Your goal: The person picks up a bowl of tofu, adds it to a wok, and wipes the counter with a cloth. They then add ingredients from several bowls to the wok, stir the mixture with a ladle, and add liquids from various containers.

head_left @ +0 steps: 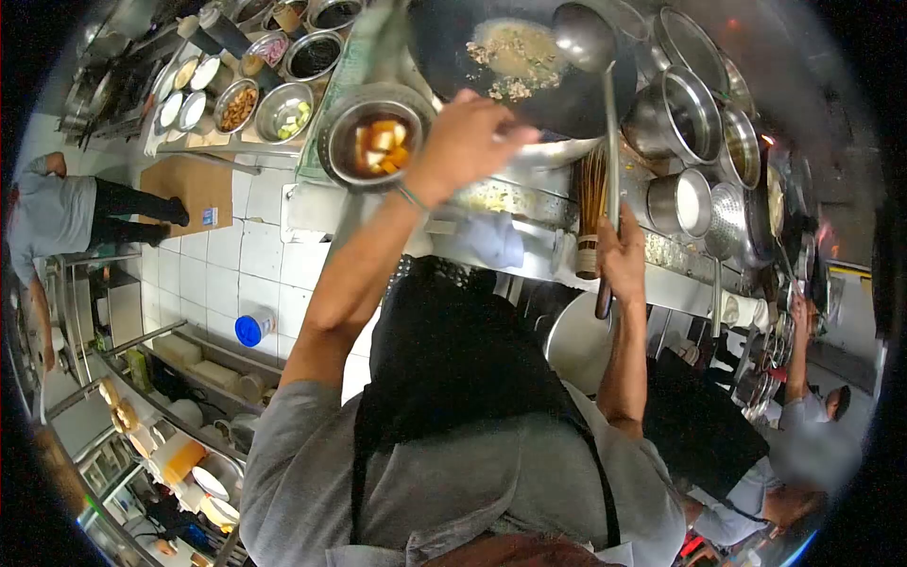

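My right hand (621,257) is wrapped round the long handle of a ladle (583,40). The ladle's bowl rests at the right inside of a dark wok (444,57). Minced bits and green flecks in a pale broth (518,59) lie in the wok. My left hand (472,142) hangs over the wok's near rim, its fingertips smeared by motion, so I cannot make out whether it holds anything. Beside that wrist stands a metal bowl (329,142) with white and orange chunks in dark liquid. A bamboo wok brush (590,208) lies left of the ladle handle.
Several ingredient bowls, one with green pieces (285,111), stand at upper left. Metal pots (693,113) and a perforated skimmer (726,222) are on the right. A folded cloth (493,239) lies on the front ledge. One co-worker (61,213) stands far left, another (794,416) at right.
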A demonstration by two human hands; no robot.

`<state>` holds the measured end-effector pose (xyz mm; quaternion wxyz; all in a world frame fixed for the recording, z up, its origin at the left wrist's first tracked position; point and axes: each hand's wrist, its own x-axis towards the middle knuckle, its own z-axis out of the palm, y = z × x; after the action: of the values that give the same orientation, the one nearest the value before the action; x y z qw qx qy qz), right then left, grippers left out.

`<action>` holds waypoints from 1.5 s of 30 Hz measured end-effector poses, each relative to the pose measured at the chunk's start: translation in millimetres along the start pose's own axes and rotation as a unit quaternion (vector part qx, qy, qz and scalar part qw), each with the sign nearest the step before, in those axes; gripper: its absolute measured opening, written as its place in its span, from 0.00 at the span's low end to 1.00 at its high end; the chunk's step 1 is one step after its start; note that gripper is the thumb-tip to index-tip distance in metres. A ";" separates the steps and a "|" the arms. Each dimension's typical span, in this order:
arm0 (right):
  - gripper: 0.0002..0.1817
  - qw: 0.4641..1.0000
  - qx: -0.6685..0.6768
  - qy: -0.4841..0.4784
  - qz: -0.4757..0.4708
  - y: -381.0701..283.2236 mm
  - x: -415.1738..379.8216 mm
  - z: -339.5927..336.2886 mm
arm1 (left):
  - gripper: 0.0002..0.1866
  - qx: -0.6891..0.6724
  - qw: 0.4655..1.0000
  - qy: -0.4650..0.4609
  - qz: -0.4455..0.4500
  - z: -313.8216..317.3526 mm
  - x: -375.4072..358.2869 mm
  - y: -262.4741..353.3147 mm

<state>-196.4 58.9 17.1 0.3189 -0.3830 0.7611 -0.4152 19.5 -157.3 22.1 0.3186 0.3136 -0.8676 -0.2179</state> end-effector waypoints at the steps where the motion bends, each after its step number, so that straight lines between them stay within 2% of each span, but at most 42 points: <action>1: 0.28 1.000 0.009 -0.001 0.011 -13.5 -8.4 -4.2 | 0.23 0.012 0.999 0.032 0.017 -2.2 -1.3 9.3; 2: 0.28 1.000 0.016 -0.005 0.019 -30.1 -17.8 -8.8 | 0.24 0.018 0.999 -0.030 -0.036 -11.0 -2.5 27.2; 3: 0.28 0.999 0.036 -0.013 0.039 -55.2 -26.1 -12.1 | 0.22 -0.033 0.997 -0.050 -0.048 -12.5 -6.7 35.0; 5: 0.29 1.000 -0.002 0.013 0.014 -65.2 -34.0 -13.9 | 0.20 -0.038 0.997 0.070 -0.024 -7.1 -15.3 53.4; 6: 0.28 0.999 0.002 0.012 0.036 -67.2 -36.1 -12.4 | 0.19 -0.059 0.995 0.075 -0.031 3.3 -13.2 48.6; 8: 0.27 0.984 -0.101 0.043 -0.142 -46.8 -26.2 3.5 | 0.18 -0.091 0.990 0.097 -0.036 18.7 -0.1 24.3; 10: 0.25 0.989 -0.064 0.049 -0.126 -42.8 -27.7 16.9 | 0.17 -0.098 0.993 0.046 -0.047 18.5 -6.4 8.5; 11: 0.25 0.995 -0.070 0.046 -0.059 -40.9 -27.1 24.7 | 0.16 -0.104 0.993 0.020 -0.048 15.9 -3.2 2.7; 12: 0.24 0.994 -0.081 0.052 -0.046 -28.0 -21.8 34.6 | 0.16 -0.109 0.993 0.023 -0.038 12.3 -0.2 -0.4; 14: 0.24 0.991 -0.121 0.054 -0.035 -11.2 -17.0 50.7 | 0.17 -0.125 0.992 0.015 -0.022 6.5 -4.9 -1.7; 16: 0.23 0.981 -0.170 0.059 -0.071 15.2 -7.1 59.9 | 0.19 -0.114 0.994 0.008 -0.003 11.3 -4.2 -7.9; 19: 0.24 0.975 -0.144 0.112 -0.125 34.0 -6.2 67.5 | 0.20 -0.143 0.989 0.037 0.015 14.9 3.1 -17.5; 20: 0.25 0.972 -0.170 0.126 -0.106 27.4 -10.2 70.1 | 0.19 -0.142 0.989 0.030 0.011 9.7 3.7 -15.1; 23: 0.24 0.988 -0.046 0.126 -0.077 14.4 -12.0 89.3 | 0.19 -0.153 0.988 0.033 0.018 13.9 7.0 -26.7; 24: 0.23 0.994 -0.053 0.093 -0.017 7.1 -10.4 90.6 | 0.19 -0.146 0.988 0.044 0.025 16.6 8.7 -31.5; 25: 0.21 0.985 -0.004 0.134 -0.113 44.3 -0.7 99.9 | 0.19 -0.140 0.989 0.041 0.027 18.7 8.3 -34.4; 27: 0.19 0.994 0.080 0.060 0.043 -14.7 -10.2 90.6 | 0.19 -0.130 0.990 0.037 0.040 19.5 10.0 -37.3; 28: 0.16 0.986 0.147 0.056 0.046 -24.8 -12.7 89.4 | 0.19 -0.128 0.990 0.036 0.045 15.2 11.0 -35.1; 31: 0.16 0.968 0.214 0.121 0.038 -43.8 -26.4 68.4 | 0.17 -0.131 0.988 0.057 0.056 24.2 10.8 -42.2; 32: 0.16 0.959 0.245 0.127 0.070 -46.6 -37.9 58.3 | 0.17 -0.152 0.987 0.044 0.037 24.5 9.7 -40.7; 34: 0.15 0.946 0.240 0.196 0.095 -59.6 -67.0 44.6 | 0.17 -0.181 0.983 0.023 0.013 20.6 9.1 -38.8; 36: 0.15 0.933 0.225 0.256 0.115 -52.6 -107.4 31.9 | 0.17 -0.174 0.984 0.019 0.027 23.8 9.4 -41.2; 39: 0.18 0.898 0.221 0.347 0.156 -44.5 -170.9 38.6 | 0.17 -0.149 0.989 0.001 0.012 17.4 8.2 -42.7; 41: 0.13 0.856 0.250 0.401 0.209 -40.2 -216.4 47.3 | 0.17 -0.149 0.989 0.002 0.019 23.4 6.6 -41.9; 45: 0.08 0.831 0.181 0.430 0.302 -9.5 -290.9 73.8 | 0.19 -0.128 0.991 0.011 0.023 27.5 6.5 -39.0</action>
<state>12.3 273.4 40.8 0.1329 0.1476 0.8106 -0.5509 12.4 -184.4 -17.0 0.3708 0.2528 -0.8357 -0.3165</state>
